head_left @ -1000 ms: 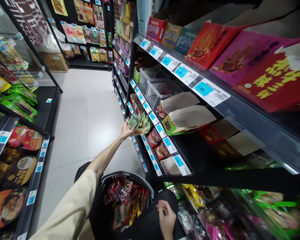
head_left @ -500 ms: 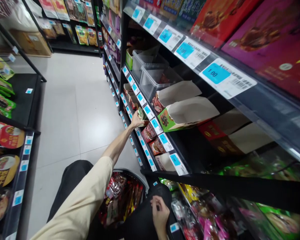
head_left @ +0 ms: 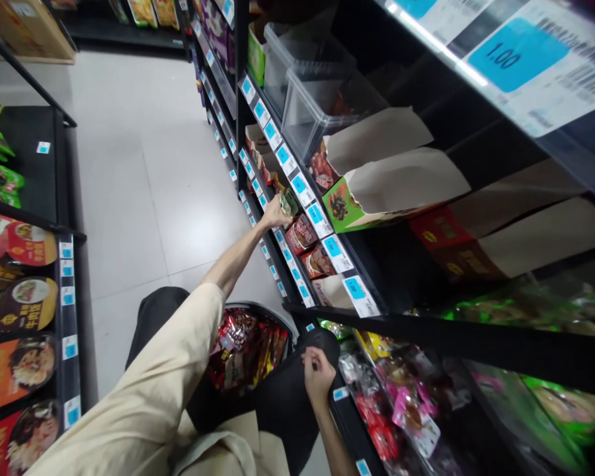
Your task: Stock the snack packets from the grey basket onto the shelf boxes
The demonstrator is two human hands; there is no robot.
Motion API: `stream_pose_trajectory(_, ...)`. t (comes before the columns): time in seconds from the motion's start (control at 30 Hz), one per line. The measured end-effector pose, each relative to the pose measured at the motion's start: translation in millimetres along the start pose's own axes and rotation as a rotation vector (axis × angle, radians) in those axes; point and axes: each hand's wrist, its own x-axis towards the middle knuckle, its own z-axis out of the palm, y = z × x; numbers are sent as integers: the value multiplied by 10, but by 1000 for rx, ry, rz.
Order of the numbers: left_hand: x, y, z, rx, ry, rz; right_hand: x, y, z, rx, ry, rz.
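Note:
My left hand, at the end of a beige sleeve, reaches to a lower shelf on the right side of the aisle. Its fingers are closed on a small green packet, partly hidden by the hand. Just nearer to me on that shelf stand boxes of red snack packets. My right hand rests on my dark-trousered knee, fingers curled in, with nothing visible in them. Between my legs sits a basket filled with red, brown and yellow snack packets.
Clear plastic bins and a torn-open green carton occupy the shelf above. Bagged sweets lie low at the right. Across the tiled floor, a left-hand rack holds bowl-shaped food packs. A cardboard box stands far left.
The view has tilted down and come closer to the shelf. My left hand stays at the shelf with the green packet between its fingers. My right hand remains on my knee.

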Motion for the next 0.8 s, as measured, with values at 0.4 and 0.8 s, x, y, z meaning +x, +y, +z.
stream_pose_trajectory(0.4,-586,-207,-534,-14,-39,1,2,-22,0,-58,-45,66)
stream_pose_trajectory(0.8,-4540,493,-1268,257,-528,-404,22,-18,48,-66,-38,64)
